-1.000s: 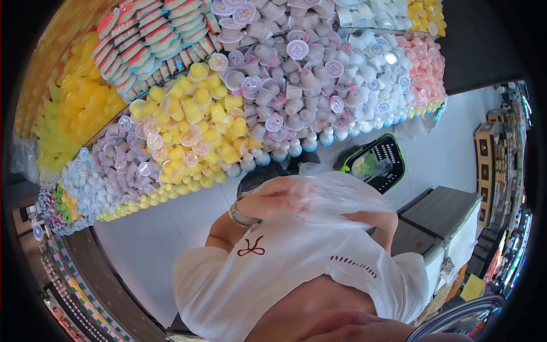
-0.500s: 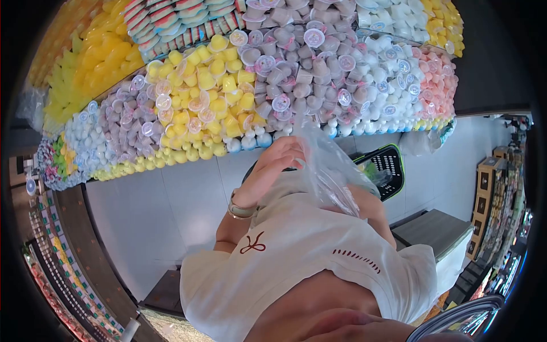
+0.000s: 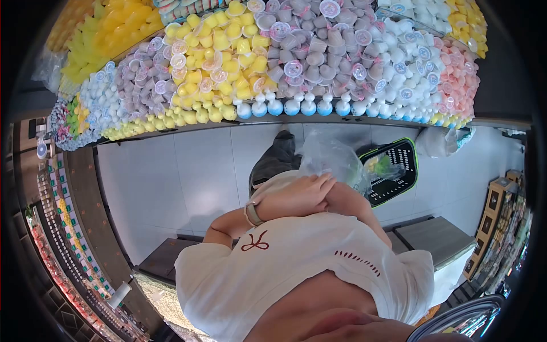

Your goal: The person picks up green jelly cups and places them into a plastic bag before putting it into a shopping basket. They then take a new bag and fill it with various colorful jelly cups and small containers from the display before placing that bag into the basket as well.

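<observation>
The place was a shop. Beyond the left hand (image 3: pixel 296 196), sloped display bins (image 3: pixel 296 114) held heaped small plastic jelly cups (image 3: pixel 228 45) sorted by colour: yellow, grey, white, pink. Just right of the hand, a black plastic mesh shopping basket with a green rim (image 3: pixel 401 176) stood on the pale tiled floor (image 3: pixel 171 171). Well to its left, long shelves of small packaged goods (image 3: pixel 57 228) lined an aisle.

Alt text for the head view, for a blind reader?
The left hand, wearing a watch, lies against a clear plastic bag at the chest; the right hand is hidden. Ahead, a display of coloured cups; a black basket below.
</observation>
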`<state>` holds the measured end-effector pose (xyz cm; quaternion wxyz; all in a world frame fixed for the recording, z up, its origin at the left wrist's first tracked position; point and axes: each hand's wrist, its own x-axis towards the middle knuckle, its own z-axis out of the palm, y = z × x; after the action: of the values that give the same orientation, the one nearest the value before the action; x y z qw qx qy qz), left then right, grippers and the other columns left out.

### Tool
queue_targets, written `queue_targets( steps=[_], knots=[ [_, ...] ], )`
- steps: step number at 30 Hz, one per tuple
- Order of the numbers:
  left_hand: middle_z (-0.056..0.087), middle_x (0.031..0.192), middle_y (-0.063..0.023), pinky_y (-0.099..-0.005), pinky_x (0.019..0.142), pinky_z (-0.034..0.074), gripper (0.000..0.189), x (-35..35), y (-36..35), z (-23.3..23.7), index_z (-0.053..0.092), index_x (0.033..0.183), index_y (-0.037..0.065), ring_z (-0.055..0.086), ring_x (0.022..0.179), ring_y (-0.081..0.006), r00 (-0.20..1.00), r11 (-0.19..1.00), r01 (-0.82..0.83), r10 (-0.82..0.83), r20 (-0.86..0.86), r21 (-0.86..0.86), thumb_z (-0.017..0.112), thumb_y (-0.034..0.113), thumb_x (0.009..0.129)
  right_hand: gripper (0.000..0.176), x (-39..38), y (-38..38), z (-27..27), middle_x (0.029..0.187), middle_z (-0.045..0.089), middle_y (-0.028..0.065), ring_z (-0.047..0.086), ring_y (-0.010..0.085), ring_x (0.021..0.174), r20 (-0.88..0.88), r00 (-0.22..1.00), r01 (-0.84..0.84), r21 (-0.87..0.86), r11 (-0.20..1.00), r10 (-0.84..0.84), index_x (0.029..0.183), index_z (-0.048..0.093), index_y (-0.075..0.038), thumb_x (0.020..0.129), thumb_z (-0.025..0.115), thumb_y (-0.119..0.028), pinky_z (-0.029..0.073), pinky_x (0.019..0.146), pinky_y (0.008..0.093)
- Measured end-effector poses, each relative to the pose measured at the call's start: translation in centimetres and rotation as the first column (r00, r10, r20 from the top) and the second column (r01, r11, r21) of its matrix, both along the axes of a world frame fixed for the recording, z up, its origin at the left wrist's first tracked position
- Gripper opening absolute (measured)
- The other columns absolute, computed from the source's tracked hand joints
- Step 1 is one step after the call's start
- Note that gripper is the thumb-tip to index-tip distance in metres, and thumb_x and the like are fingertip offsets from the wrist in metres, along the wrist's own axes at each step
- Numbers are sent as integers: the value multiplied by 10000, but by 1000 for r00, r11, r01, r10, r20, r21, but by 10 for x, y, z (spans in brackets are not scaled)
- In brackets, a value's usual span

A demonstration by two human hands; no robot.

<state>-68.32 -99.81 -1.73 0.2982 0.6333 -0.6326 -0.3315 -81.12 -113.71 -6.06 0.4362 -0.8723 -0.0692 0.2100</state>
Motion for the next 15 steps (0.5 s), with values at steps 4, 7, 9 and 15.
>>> queue_targets(
  steps=[4, 7, 9, 15],
  knots=[
    [618, 910, -212, -384, 720, 493, 601, -12, 9, 8, 358, 1304, -51, 607, 811, -336, 997, 983, -32, 20, 68, 180, 579, 167, 790, 376, -13, 2, -1, 796, 617, 192, 586, 379, 705, -108, 994, -1, -37, 999, -3, 1074, 538, -47, 731, 621, -176, 467, 642, 442],
    [620, 867, -201, -379, 676, 499, 571, -16, 23, 6, 382, 1275, -48, 618, 761, -323, 994, 982, -89, 76, 79, 169, 583, 162, 784, 392, -8, -7, 4, 733, 614, 180, 584, 378, 700, -206, 978, -7, -13, 1000, 4, 1102, 532, -61, 739, 622, -179, 457, 627, 444],
    [619, 846, -186, -377, 662, 500, 502, -20, 29, -3, 437, 1200, -35, 621, 749, -308, 995, 976, -78, 63, 76, 202, 597, 161, 766, 423, -2, -12, 5, 701, 610, 177, 584, 377, 693, -240, 971, 1, 49, 999, 11, 1137, 518, -67, 750, 628, -196, 450, 610, 443],
    [597, 780, -94, -355, 651, 495, 213, -16, 39, -22, 569, 848, 45, 599, 801, -248, 988, 998, -11, 3, 154, 54, 630, 129, 662, 569, 23, -12, 21, 722, 619, 109, 585, 310, 622, -391, 917, 94, 15, 995, -81, 1259, 451, -86, 772, 680, -271, 446, 571, 366]
  ],
)
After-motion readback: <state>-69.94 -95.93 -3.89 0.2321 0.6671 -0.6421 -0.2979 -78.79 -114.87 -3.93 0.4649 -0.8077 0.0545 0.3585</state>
